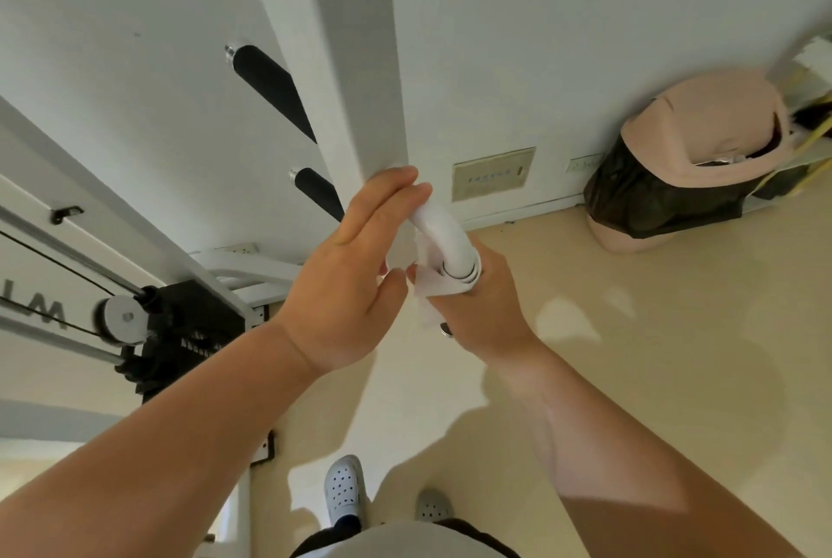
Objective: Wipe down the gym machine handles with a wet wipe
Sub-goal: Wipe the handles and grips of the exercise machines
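A white wipe (431, 289), crumpled and folded, is wrapped round the lower part of a gym machine's handle (443, 229), a smooth white tube that curves out from the foot of a white post (355, 39). The person's right hand (488, 309) grips wipe and handle together, fingers curled round both, with a loose corner of the wipe sticking out on the left side of the fist. The left hand (355, 282) is flat and relaxed; its straight fingers lie against the handle's upper bend, and its thumb is just beside the wipe. Two black foam grips (270, 84) jut from the post above the hands. Against the wall at right stands a pink swing-lid bin (720, 116) with a dark liner (653, 201). What is inside its opening is too dim to tell. A pulley (121, 318) sits at lower left.
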